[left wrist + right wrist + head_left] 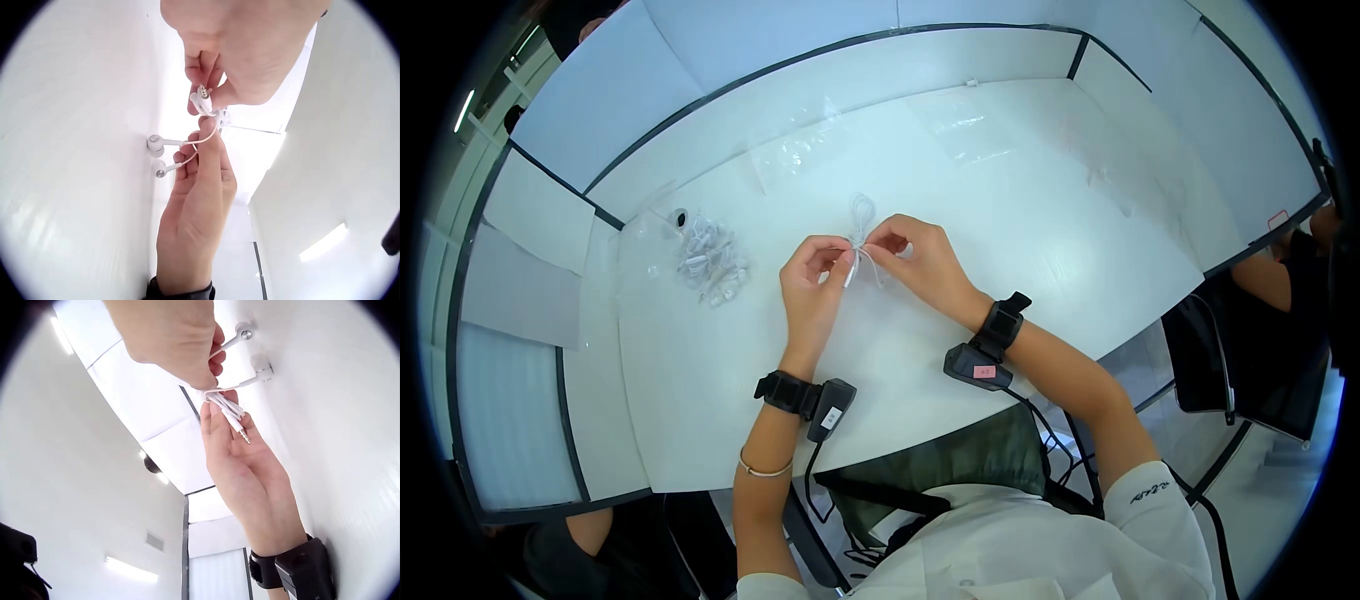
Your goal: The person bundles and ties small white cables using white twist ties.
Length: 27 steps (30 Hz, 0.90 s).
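White wired earphones [861, 210] are held between both hands, their cable gathered in a looped bundle. My left hand [812, 285] pinches the cable from the left with thumb and fingers; my right hand [930, 265] pinches it from the right, close to the left fingertips. In the left wrist view two earbuds [155, 143] hang out on thin leads near the tabletop, and the metal plug [204, 94] sticks out beside the left thumb. The right wrist view shows the plug [242, 432] at the bundle's end, over the left fingers. Fingertips hide the cable's middle.
A pile of white cables in clear plastic [710, 260] lies on the left of the white table [1000, 220], a small black round item [681, 217] beside it. Transparent plastic sheets lie toward the back. Low panels surround the table; other people sit beyond them.
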Motion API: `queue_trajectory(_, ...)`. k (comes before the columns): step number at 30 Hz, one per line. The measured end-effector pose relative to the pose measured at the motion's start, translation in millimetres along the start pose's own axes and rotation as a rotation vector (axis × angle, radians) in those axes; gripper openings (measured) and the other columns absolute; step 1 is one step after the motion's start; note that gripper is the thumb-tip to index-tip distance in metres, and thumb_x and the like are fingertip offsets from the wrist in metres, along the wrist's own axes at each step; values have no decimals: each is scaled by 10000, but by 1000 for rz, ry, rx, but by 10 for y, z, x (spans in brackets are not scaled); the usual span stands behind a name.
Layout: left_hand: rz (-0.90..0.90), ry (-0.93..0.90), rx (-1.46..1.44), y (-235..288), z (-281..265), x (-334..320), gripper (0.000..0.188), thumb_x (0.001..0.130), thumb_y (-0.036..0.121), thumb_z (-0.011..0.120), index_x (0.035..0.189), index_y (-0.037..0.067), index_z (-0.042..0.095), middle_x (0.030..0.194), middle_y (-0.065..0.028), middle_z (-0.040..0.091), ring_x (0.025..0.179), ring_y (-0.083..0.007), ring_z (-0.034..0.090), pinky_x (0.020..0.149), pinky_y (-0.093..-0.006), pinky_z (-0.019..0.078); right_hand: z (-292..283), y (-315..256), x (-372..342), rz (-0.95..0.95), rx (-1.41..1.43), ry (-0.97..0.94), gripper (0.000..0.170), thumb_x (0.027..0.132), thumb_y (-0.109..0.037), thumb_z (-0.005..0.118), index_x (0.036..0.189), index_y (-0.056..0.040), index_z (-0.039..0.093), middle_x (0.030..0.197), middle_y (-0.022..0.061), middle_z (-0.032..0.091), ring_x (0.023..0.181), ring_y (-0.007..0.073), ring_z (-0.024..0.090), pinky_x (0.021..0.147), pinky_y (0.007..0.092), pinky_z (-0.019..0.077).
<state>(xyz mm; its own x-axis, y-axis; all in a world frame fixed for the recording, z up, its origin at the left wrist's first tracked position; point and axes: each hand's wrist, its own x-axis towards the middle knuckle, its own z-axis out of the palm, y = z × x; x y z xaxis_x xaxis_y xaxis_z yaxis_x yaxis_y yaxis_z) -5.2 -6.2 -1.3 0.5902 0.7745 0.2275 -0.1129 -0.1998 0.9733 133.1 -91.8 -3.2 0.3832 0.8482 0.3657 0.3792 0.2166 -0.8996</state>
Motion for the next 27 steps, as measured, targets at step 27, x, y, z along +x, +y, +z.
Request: queue_trajectory(27,-23,64,-32,-68,-1,-3,228,793,-22,623,982,29,505,905,-46,551,849,-112,541,734,-238,438,-21,-18,2,98,20,-185,190,901,-164,468,849,12,516,741,109,597,659,199,566,652,296,455)
